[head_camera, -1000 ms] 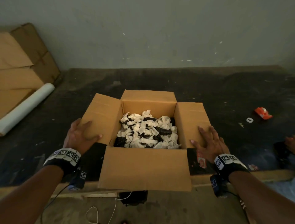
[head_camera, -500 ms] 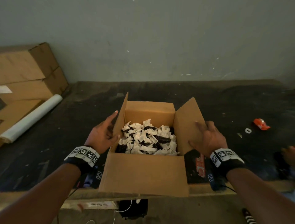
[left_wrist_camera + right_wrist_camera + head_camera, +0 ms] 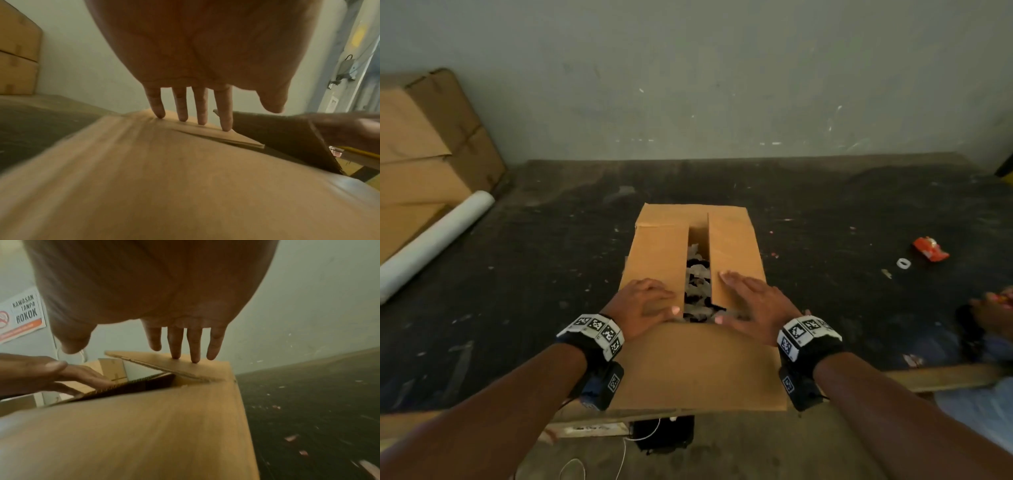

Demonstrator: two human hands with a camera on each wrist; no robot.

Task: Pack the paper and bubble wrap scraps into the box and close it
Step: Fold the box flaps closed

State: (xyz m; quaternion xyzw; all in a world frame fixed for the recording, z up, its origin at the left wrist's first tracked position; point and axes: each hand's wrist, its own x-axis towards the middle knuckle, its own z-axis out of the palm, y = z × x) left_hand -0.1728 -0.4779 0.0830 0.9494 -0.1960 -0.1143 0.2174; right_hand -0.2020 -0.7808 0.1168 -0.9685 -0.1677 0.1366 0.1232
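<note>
The brown cardboard box (image 3: 698, 370) stands at the near edge of the dark surface. Its left flap (image 3: 657, 253) and right flap (image 3: 732, 250) are folded down over the top, with a narrow gap between them. White paper and dark scraps (image 3: 697, 284) show through that gap. My left hand (image 3: 643, 305) lies flat on the left flap, fingers straight (image 3: 183, 105). My right hand (image 3: 750, 301) presses flat on the right flap, fingers straight (image 3: 193, 345). The near flap hangs down the front; the far flap is hidden.
Stacked cardboard boxes (image 3: 424, 144) and a white roll (image 3: 434, 240) sit at the far left. An orange-red wrapper (image 3: 929, 249) and a small white ring (image 3: 903, 263) lie on the right. Another person's hand (image 3: 993, 308) shows at the right edge.
Both side flaps have swung from lying open outward, through upright, to folded down over the scraps. My hands moved inward with them and now rest on top.
</note>
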